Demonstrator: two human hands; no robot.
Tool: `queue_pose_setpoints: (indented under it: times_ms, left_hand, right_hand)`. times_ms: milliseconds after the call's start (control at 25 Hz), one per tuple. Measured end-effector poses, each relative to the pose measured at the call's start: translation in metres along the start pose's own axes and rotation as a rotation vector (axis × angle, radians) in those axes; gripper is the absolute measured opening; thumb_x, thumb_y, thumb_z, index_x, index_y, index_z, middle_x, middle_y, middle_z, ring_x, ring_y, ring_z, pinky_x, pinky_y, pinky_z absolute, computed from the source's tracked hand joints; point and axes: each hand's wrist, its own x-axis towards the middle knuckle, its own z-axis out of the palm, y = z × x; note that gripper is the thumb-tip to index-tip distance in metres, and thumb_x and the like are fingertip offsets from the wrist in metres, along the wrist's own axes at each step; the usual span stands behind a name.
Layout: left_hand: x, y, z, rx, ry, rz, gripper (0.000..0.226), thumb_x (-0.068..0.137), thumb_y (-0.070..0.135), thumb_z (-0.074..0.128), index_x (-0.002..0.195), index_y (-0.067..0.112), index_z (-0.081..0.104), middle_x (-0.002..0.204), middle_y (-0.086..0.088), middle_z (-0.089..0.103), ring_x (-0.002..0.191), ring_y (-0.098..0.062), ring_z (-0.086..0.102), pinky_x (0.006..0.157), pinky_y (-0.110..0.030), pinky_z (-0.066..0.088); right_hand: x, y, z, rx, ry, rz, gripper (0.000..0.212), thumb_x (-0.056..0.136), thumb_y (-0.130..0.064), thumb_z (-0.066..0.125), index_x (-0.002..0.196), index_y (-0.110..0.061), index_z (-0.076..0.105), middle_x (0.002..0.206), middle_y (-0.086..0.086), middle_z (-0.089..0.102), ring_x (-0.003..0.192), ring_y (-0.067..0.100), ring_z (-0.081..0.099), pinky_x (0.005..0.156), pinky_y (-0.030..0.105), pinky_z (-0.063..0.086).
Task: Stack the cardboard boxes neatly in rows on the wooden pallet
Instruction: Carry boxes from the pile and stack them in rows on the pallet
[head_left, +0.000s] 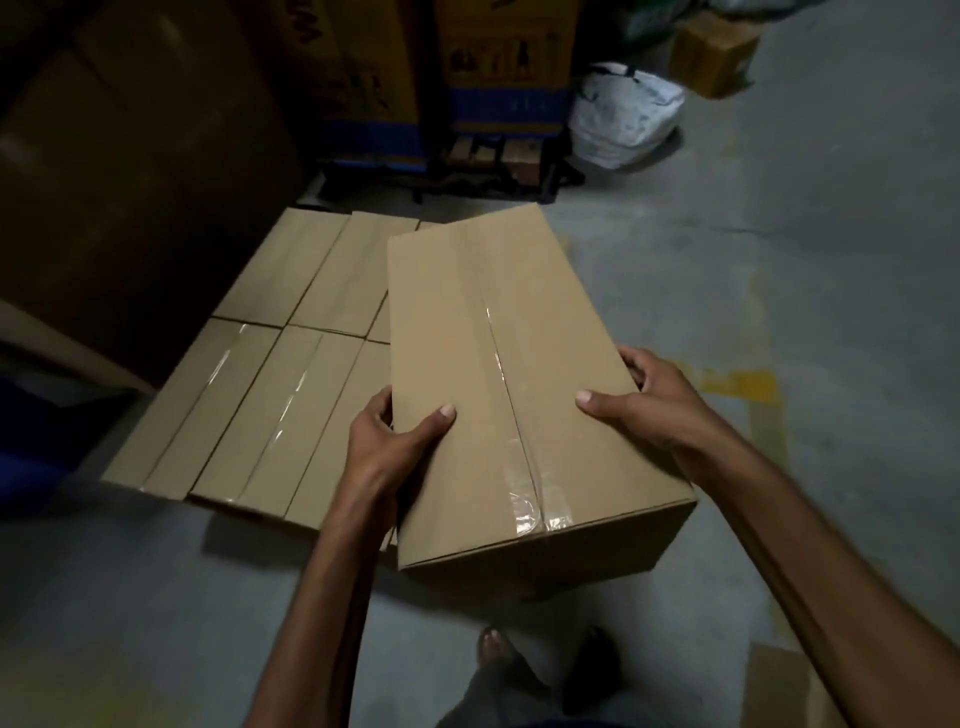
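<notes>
**While both hands clamp on, one box hangs at the edge of the stack**

Because this cardboard box (498, 374) is long, I grip it at its near end. My left hand (395, 441) takes one long side and my right hand (654, 410) the other. Each thumb lies flat on the top and the fingers curl round the side edge, clamped on the cardboard, which keeps the box level and steerable. It's up off the concrete floor (779, 260), taped seam up, overlapping the right end of the laid boxes (270, 374). Its length runs roughly the way theirs does, so I judge it's lined up to drop in alongside.

Count: one box in hand, two hands on it. The laid ones sit in two rows, far and near. I see three tops in the far row, but in the near row seams and edges blur together, so no firm number. Whatever pallet lies beneath is hidden.
</notes>
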Motion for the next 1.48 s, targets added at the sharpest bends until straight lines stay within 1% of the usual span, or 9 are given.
queue_pose_setpoints:
  times_ms: [120,280,440,600,760,1080,1240,1360,1480]
  left_hand:
    - [0.013,0.012,-0.002,-0.033,0.075,0.022,0.049,0.08,0.028,0.087,0.123,0.024,0.064,0.11,0.005,0.076,0.096,-0.014,0.075,0.078,-0.033,0.063]
    - [0.025,0.019,-0.003,-0.098,0.245,0.014,0.053,0.086,0.033,0.081,0.133,0.034,0.058,0.12,0.011,0.069,0.101,-0.014,0.073,0.081,-0.038,0.063]
    - [0.047,0.022,0.021,-0.269,0.504,-0.056,0.049,0.091,0.028,0.075,0.129,0.047,0.05,0.111,0.019,0.06,0.091,-0.009,0.07,0.064,-0.025,0.058]
    - [0.055,0.022,0.073,-0.342,0.809,-0.099,0.05,0.09,0.017,0.077,0.133,0.032,0.056,0.111,0.012,0.069,0.092,-0.004,0.072,0.066,-0.02,0.06]
    - [0.037,0.038,0.132,-0.489,1.061,-0.14,0.067,0.086,0.012,0.081,0.145,0.021,0.049,0.124,-0.005,0.071,0.107,-0.017,0.071,0.083,-0.029,0.061]
    - [0.013,0.03,0.285,-0.604,1.378,-0.245,0.066,0.087,0.013,0.078,0.144,0.021,0.046,0.128,0.003,0.065,0.099,-0.005,0.067,0.057,-0.016,0.051]
    - [0.017,0.03,0.377,-0.663,1.498,-0.246,0.056,0.086,0.025,0.081,0.137,0.025,0.058,0.121,0.008,0.07,0.107,-0.012,0.068,0.075,-0.024,0.054]
    - [0.018,0.042,0.429,-0.76,1.599,-0.224,0.051,0.086,0.026,0.082,0.133,0.027,0.061,0.118,0.008,0.073,0.107,-0.015,0.071,0.08,-0.029,0.056]
    - [0.033,0.064,0.466,-0.785,1.681,-0.247,0.041,0.089,0.023,0.078,0.126,0.029,0.062,0.111,0.009,0.072,0.099,-0.014,0.072,0.071,-0.024,0.057]
  right_hand:
    - [0.043,-0.026,0.003,-0.046,-0.102,0.004,0.047,0.086,-0.009,0.08,0.127,-0.019,0.058,0.103,-0.009,0.071,0.078,-0.002,0.071,0.059,0.011,0.052]
    - [0.109,-0.052,0.015,-0.081,-0.278,0.033,0.057,0.084,-0.01,0.082,0.134,-0.019,0.056,0.109,-0.006,0.071,0.094,0.009,0.072,0.073,0.02,0.057]
    - [0.187,-0.068,0.032,-0.165,-0.497,0.002,0.053,0.083,-0.014,0.083,0.128,-0.024,0.056,0.112,-0.005,0.072,0.09,0.007,0.074,0.073,0.022,0.058]
    - [0.256,-0.093,0.039,-0.316,-0.767,-0.028,0.06,0.082,-0.016,0.085,0.132,-0.026,0.053,0.119,-0.003,0.068,0.106,0.017,0.069,0.09,0.036,0.059]
    - [0.289,-0.127,0.04,-0.485,-0.998,-0.091,0.068,0.079,-0.016,0.087,0.138,-0.022,0.053,0.122,-0.004,0.068,0.106,0.013,0.067,0.083,0.027,0.054]
    - [0.308,-0.143,-0.018,-0.654,-1.333,-0.301,0.071,0.083,-0.008,0.082,0.14,-0.029,0.046,0.119,-0.017,0.06,0.105,0.004,0.061,0.067,0.012,0.052]
    - [0.314,-0.134,-0.056,-0.689,-1.449,-0.355,0.069,0.083,-0.006,0.082,0.136,-0.033,0.047,0.12,-0.018,0.06,0.105,0.003,0.06,0.063,0.007,0.051]
    - [0.321,-0.131,-0.077,-0.754,-1.537,-0.323,0.067,0.081,-0.009,0.082,0.137,-0.031,0.051,0.12,-0.011,0.064,0.104,0.01,0.064,0.073,0.021,0.056]
    - [0.348,-0.13,-0.088,-0.828,-1.594,-0.281,0.059,0.081,-0.014,0.082,0.13,-0.032,0.054,0.117,-0.007,0.067,0.103,0.014,0.067,0.084,0.032,0.056]
